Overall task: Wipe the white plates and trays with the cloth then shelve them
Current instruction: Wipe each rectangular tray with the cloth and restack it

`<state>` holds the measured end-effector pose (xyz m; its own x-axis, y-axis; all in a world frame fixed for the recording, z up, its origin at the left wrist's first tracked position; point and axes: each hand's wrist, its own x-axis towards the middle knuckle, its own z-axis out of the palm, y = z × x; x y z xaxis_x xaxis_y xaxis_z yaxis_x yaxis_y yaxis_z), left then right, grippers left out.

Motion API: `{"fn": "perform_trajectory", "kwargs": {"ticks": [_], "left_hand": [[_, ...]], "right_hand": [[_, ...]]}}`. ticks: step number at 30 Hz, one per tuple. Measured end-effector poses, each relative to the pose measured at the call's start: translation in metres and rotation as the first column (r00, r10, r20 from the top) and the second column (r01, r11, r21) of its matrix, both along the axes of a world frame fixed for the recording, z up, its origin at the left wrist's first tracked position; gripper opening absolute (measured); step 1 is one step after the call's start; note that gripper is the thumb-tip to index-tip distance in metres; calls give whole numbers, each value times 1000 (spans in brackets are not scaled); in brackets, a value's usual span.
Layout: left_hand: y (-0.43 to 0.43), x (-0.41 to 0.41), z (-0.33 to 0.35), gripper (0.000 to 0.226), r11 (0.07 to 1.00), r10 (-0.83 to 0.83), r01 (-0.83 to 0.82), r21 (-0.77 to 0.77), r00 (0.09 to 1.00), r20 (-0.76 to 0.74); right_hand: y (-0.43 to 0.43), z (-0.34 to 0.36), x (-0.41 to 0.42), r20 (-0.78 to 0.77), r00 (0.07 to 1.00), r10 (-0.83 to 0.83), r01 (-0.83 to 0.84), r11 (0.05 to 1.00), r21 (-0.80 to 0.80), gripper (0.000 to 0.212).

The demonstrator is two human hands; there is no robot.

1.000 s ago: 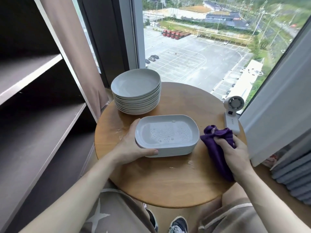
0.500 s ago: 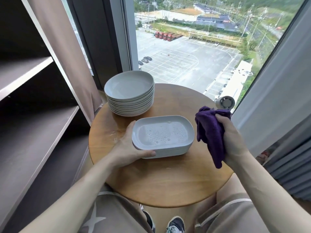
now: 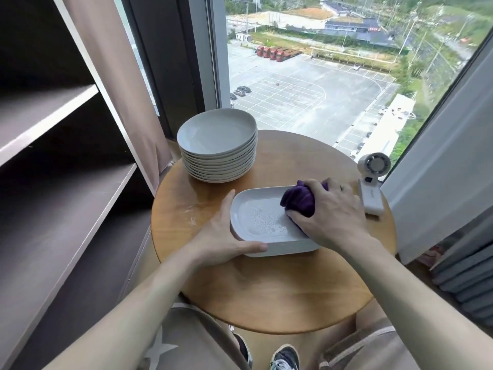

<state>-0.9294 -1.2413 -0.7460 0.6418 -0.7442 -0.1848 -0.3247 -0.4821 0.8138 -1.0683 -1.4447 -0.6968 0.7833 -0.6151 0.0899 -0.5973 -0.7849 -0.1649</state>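
A white oval tray (image 3: 256,222) with water drops in it lies on top of other trays at the middle of the round wooden table (image 3: 266,289). My left hand (image 3: 221,236) grips the tray's left end, thumb along the near edge. My right hand (image 3: 330,212) grips a bunched purple cloth (image 3: 298,201) and presses it into the tray's right half. A stack of several white plates (image 3: 217,145) stands at the table's far left.
Dark shelves (image 3: 66,198) stand to the left of the table. A small white fan (image 3: 372,182) sits at the table's right edge, close to my right hand. A window and curtains are behind; my knees and shoes show below the table.
My right hand has lifted the purple cloth from the table's right side and brought it left and down into the tray. My left hand has kept its hold on the tray.
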Motion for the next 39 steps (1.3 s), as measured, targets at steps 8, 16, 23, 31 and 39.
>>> {"fn": "perform_trajectory", "kwargs": {"ticks": [8,16,23,31,39], "left_hand": [[5,9,-1,118,999,-37,37,-10,999,15],[3,6,-1,116,990,-18,16,-142,1000,-16],[4,8,-5,114,979,-40,36,-201,999,-14],[6,14,-11,125,987,-29,12,-162,994,-105],[5,15,-6,123,989,-72,52,-137,988,-140]], "right_hand": [[5,-2,16,-44,998,52,-54,998,-27,67],[59,6,56,-53,925,375,-372,926,69,64],[54,12,46,-15,864,503,-486,841,238,59],[54,9,23,57,911,408,-407,867,287,50],[1,23,-21,-133,972,193,-166,967,192,54]]}}
